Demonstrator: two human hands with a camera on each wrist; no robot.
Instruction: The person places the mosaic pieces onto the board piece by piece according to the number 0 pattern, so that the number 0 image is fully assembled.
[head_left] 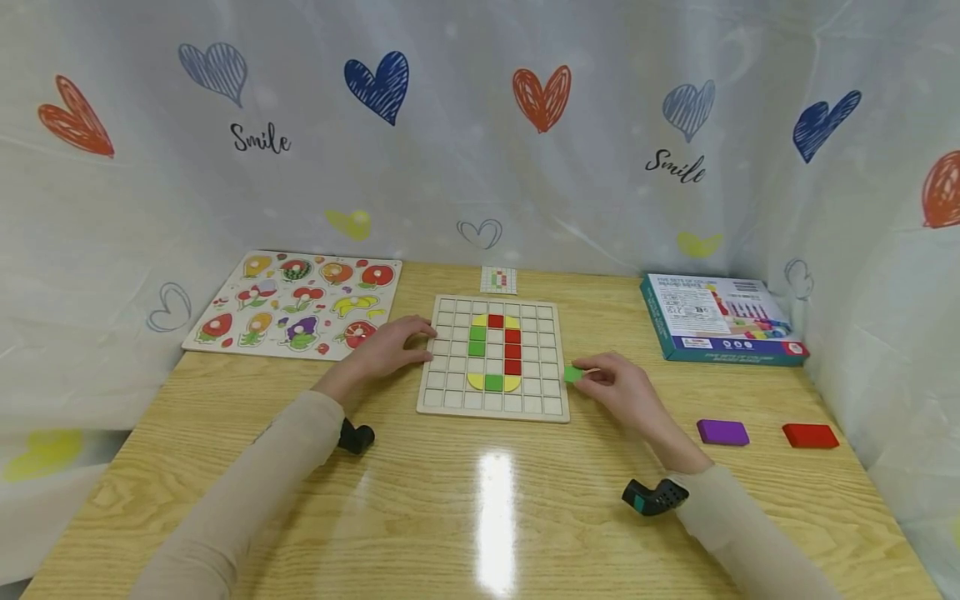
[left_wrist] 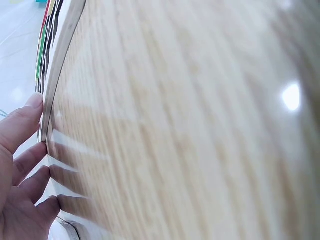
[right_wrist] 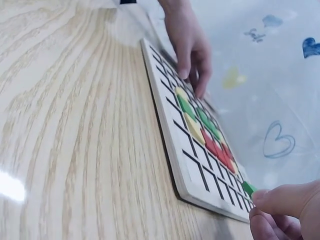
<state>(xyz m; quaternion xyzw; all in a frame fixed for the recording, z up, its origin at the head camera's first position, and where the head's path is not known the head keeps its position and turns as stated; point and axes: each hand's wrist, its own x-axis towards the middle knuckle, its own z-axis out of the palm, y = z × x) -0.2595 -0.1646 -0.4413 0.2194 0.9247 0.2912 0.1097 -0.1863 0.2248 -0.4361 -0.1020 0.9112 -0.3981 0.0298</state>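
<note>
Right hand point(head_left: 626, 387) pinched a green tile point(head_left: 572, 374) just off the grid board point(head_left: 492, 402) at its 3 o'clock edge; left hand point(head_left: 390, 346) lay flat-fingered, steadying its 9 o'clock edge on the counter point(head_left: 480, 517). Judged step: placing. Next calls for carrying the tile to an empty cell.

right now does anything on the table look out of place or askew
Nothing looks damaged or spilled. The grid board lies flat and square, steadied by the left hand; the right hand pinches a green tile beside it. Purple and red blocks lie loose to the right.
</note>
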